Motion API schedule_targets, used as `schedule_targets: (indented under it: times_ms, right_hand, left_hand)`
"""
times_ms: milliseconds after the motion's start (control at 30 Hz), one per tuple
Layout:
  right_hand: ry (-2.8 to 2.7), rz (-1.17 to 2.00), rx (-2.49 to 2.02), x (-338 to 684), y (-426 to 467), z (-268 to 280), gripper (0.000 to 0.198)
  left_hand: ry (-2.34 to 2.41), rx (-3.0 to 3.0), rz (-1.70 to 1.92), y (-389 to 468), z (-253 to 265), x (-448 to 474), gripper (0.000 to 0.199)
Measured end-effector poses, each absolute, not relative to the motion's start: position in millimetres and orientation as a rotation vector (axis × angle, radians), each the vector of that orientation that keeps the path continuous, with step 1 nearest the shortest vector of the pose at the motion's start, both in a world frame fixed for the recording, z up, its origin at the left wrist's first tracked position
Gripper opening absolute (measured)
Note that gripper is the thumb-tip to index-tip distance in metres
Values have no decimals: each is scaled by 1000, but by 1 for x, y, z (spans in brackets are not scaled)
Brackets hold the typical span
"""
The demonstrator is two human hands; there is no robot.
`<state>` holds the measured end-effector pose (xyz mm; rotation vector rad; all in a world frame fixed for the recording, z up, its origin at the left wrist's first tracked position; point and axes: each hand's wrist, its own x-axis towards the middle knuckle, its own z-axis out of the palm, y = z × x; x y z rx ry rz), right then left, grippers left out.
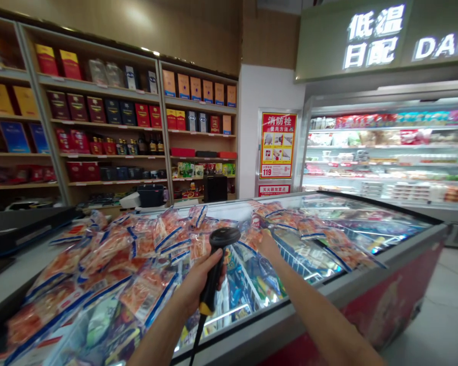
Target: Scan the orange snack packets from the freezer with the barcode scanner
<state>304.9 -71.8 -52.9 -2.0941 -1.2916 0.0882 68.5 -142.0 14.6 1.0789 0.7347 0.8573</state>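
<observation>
As our left grip clasps the scanner, the bag looks floppy, best edge-held — right grip pinching? We can't tell.

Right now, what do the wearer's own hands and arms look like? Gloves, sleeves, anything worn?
Left hand and right hand: both bare, no gloves. Left forearm and right forearm are uncovered as far as the frame shows, narrowing toward the wrists, with no sleeve, watch or bracelet visible. Right fingers are too unclear to rule out rings.
</observation>
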Motion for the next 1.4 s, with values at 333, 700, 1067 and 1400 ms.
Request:
schedule_targets:
  times_ms: [333, 700, 1067, 1400]
  right_hand:
    - [-1153, -40, -1603, 299, -64, -37, 39]
    - [-1320, -96, -1430, 265, -58, -20, 38]
    - [-1584, 36, -1538, 232, -37, -53, 32]
    - [-1433, -152, -1714, 301, -40, -52, 34]
  left_hand:
    - [703, 1073, 843, -146, 21, 45, 28]
    - [691, 1075, 907, -157, 29, 20, 28]
    - [772, 1070, 964, -153, 24, 18, 25]
    - [760, 1025, 898, -140, 16, 47, 26]
